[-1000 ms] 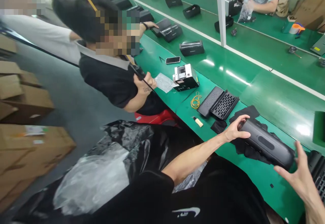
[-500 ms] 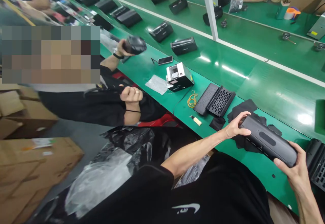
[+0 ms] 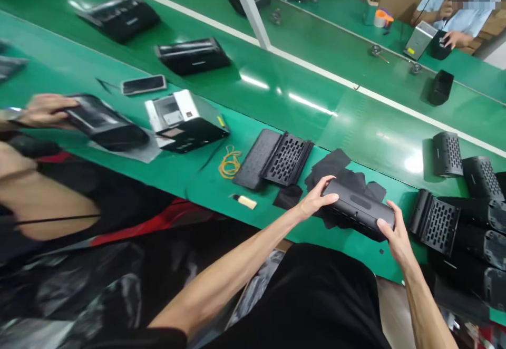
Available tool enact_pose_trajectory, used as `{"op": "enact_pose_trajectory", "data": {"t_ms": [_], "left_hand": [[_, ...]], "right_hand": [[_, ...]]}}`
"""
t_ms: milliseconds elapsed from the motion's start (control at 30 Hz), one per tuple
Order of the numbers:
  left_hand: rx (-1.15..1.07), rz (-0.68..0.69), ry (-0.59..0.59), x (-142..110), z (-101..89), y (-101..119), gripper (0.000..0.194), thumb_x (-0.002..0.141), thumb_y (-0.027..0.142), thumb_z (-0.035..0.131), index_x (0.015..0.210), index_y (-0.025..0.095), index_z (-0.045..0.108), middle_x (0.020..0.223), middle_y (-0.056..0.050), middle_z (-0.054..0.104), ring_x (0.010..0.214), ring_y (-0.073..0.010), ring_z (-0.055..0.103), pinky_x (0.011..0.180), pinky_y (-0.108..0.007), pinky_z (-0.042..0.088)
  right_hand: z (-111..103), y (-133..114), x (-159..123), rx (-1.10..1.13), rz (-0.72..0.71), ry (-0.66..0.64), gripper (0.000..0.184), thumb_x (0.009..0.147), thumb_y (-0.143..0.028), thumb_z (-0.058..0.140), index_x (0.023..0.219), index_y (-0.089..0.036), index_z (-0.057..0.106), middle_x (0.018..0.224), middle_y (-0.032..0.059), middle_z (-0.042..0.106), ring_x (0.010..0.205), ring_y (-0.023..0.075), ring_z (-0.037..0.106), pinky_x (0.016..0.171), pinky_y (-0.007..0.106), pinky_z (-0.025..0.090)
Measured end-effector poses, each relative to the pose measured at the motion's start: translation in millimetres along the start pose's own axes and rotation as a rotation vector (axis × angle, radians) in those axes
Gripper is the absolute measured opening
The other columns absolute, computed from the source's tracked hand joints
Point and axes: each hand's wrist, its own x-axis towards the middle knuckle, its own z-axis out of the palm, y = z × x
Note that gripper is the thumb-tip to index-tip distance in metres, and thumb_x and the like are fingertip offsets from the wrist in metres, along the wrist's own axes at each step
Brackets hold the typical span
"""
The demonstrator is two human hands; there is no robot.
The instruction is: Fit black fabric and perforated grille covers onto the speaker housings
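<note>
A black speaker housing (image 3: pixel 359 206) is gripped at both ends, above the green bench. My left hand (image 3: pixel 318 199) closes round its left end, thumb on top. At the right end my right hand (image 3: pixel 395 233) holds it between thumb and fingers. Beneath and behind it lie several dark fabric pieces (image 3: pixel 330 164). To the left rests a perforated black grille panel (image 3: pixel 288 158) beside a flat dark panel (image 3: pixel 255 159). Close to my right hand is another perforated black panel (image 3: pixel 438 225). The underside of the held housing is hidden.
Yellow string (image 3: pixel 230 162) and a small cream-handled tool (image 3: pixel 245 201) lie left of the fabric. Farther left stand a white-and-black machine (image 3: pixel 185 122) and a phone (image 3: pixel 144 84). A co-worker's hand (image 3: pixel 47 110) holds a dark speaker. Several housings (image 3: pixel 494 249) are stacked at right.
My view has swung to the right, bringing the stacked housings into sight. Both hands keep hold of the speaker housing. The co-worker's speaker has come down near the machine.
</note>
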Motion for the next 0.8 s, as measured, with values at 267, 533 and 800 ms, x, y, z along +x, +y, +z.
{"op": "enact_pose_trajectory", "data": {"t_ms": [267, 533, 800], "left_hand": [[0.03, 0.088, -0.142, -32, 14.1, 39, 0.098, 0.065, 0.05, 0.093, 0.149, 0.028, 0.049, 0.14, -0.009, 0.054, 0.12, -0.0285, 0.057, 0.102, -0.039, 0.048], [0.027, 0.059, -0.049, -26, 15.8, 25, 0.092, 0.065, 0.053, 0.091, 0.145, 0.024, 0.055, 0.124, -0.006, 0.063, 0.108, -0.0256, 0.061, 0.099, -0.039, 0.05], [0.213, 0.133, -0.131, -35, 15.2, 25, 0.104, 0.065, 0.055, 0.092, 0.156, 0.028, 0.052, 0.155, -0.011, 0.052, 0.139, -0.0376, 0.052, 0.12, -0.047, 0.039]], "right_hand": [[-25, -9, -36, -0.174, -0.096, 0.034, 0.101, 0.066, -0.065, 0.089, 0.151, -0.028, 0.049, 0.154, 0.013, 0.05, 0.133, 0.0391, 0.051, 0.106, 0.051, 0.042], [-7, 12, -33, 0.0, 0.067, 0.075, 0.099, 0.061, -0.066, 0.09, 0.143, -0.026, 0.053, 0.133, 0.0093, 0.055, 0.111, 0.0303, 0.054, 0.097, 0.044, 0.046], [-33, 51, -37, -0.032, 0.053, 0.085, 0.099, 0.056, -0.06, 0.093, 0.143, -0.03, 0.056, 0.143, 0.0097, 0.053, 0.122, 0.0371, 0.054, 0.101, 0.049, 0.051]]}}
